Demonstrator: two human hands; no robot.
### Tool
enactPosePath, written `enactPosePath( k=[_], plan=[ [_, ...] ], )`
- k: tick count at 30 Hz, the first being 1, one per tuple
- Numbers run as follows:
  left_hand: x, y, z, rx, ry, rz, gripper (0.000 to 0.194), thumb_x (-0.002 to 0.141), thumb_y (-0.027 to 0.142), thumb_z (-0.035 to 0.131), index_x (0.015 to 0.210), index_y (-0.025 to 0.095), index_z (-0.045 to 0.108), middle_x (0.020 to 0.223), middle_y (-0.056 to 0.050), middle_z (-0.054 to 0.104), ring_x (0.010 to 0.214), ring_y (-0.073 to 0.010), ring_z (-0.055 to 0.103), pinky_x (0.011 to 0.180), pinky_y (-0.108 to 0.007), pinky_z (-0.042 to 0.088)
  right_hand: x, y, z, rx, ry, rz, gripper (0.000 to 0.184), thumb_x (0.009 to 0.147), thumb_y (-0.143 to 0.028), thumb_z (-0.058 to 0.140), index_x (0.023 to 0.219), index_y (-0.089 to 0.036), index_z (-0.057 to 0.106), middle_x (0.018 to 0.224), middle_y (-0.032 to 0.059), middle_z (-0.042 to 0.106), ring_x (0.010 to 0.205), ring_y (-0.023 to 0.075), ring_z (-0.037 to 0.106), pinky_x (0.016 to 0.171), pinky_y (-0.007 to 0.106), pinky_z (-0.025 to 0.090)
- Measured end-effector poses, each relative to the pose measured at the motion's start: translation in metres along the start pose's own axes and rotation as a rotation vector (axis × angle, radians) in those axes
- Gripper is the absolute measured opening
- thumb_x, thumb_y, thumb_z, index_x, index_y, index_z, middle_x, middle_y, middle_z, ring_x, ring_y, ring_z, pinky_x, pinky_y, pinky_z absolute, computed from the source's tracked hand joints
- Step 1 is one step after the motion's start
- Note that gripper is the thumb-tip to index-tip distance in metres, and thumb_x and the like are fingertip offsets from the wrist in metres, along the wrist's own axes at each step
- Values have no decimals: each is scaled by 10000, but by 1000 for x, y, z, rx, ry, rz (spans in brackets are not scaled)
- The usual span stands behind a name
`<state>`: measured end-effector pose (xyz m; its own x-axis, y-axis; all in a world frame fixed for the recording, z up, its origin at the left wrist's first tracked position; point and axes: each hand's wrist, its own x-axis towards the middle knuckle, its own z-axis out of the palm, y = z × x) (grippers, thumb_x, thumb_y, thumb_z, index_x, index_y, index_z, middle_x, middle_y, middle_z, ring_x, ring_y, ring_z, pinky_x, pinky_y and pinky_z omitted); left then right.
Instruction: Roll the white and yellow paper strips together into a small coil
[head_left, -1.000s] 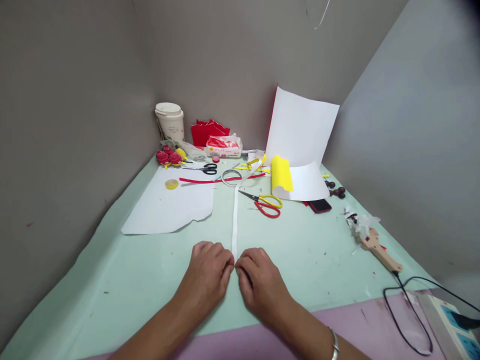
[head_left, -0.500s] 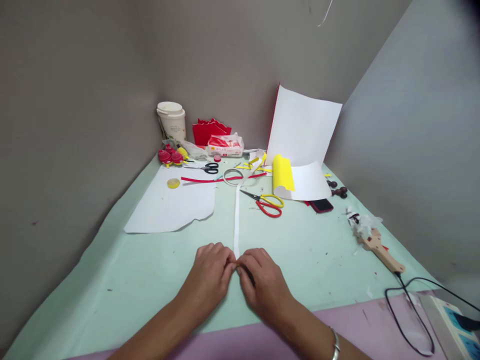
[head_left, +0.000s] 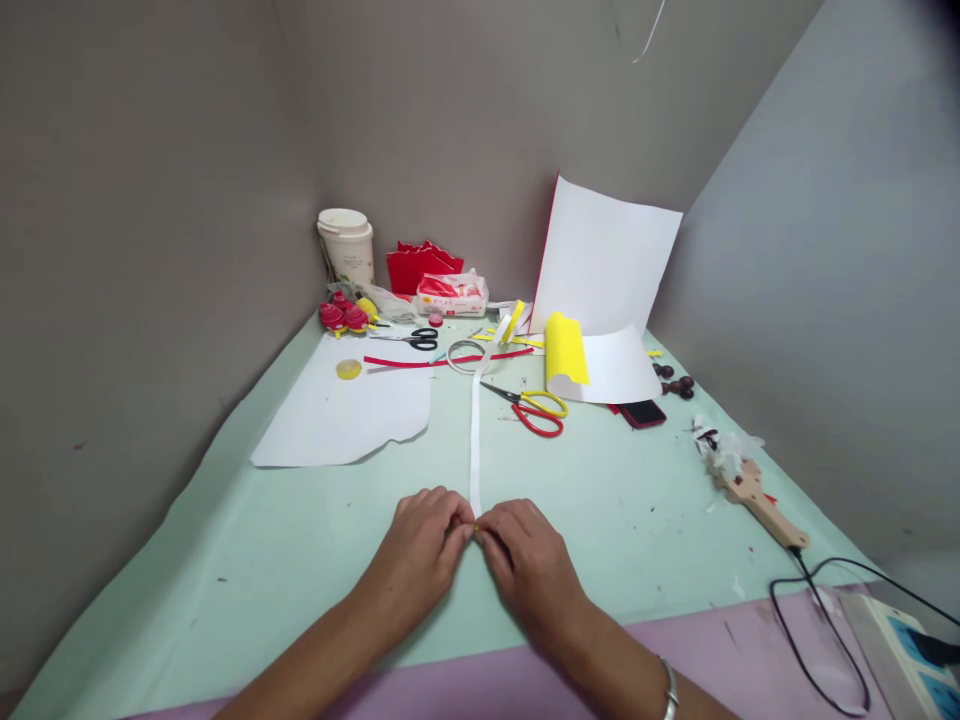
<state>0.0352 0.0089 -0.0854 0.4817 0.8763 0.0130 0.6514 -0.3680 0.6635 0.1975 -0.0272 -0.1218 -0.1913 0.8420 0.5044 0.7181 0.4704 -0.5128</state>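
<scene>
1. The left hand [head_left: 433, 535] pinches the near end of a paper strip [head_left: 475, 440] between thumb and fingers, its wrist resting low over the counter [head_left: 600, 540].
2. The right hand [head_left: 531, 555] pinches that same end from the other side, fingertips almost meeting the left hand's; a speck of yellow shows between them. Gripping from both sides probably keeps so narrow an end steady; the fingertips hide its exact shape.
3. From the hands the strip runs straight away, white side up, and its far end curls upward, showing yellow. Lying lengthwise away from the body, it likely stays out of the wrists' way.
4. Beyond the right hand lie open scissors [head_left: 536, 408] with yellow and red handles, beside the strip, apparently parked within easy reach.
5. Farther ahead of both hands, a tape roll [head_left: 466, 357] and a red strip [head_left: 397, 363] lie by the curled end.
6. Ahead of the left hand, a white sheet [head_left: 341, 425] lies flat; past the right hand stands a roll of yellow corrugated paper [head_left: 566, 350].
7. Well out to the right hand's right lies a glue gun [head_left: 761, 505], presumably kept aside because of its cord [head_left: 821, 650].
</scene>
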Motion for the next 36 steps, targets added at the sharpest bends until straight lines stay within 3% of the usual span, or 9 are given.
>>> enactPosePath(
  k=[12, 36],
  plan=[
    [-3, -4, 3, 156, 136, 214, 158, 914, 145, 404, 843, 207, 530, 796, -8, 577, 771, -187, 502, 824, -409, 343, -1, 4, 2, 24, 26, 34, 94, 914, -135, 522, 902, -202, 588, 805, 32, 624, 754, 181, 547, 683, 301, 447],
    [3, -12, 11, 260, 175, 328, 196, 943, 121, 372, 849, 195, 528, 753, 1, 539, 726, -170, 447, 816, -384, 324, -1, 4, 1, 51, 36, 57, 115, 893, -112, 514, 899, -197, 591, 795, 35, 620, 753, 178, 548, 682, 303, 451]
  ],
)
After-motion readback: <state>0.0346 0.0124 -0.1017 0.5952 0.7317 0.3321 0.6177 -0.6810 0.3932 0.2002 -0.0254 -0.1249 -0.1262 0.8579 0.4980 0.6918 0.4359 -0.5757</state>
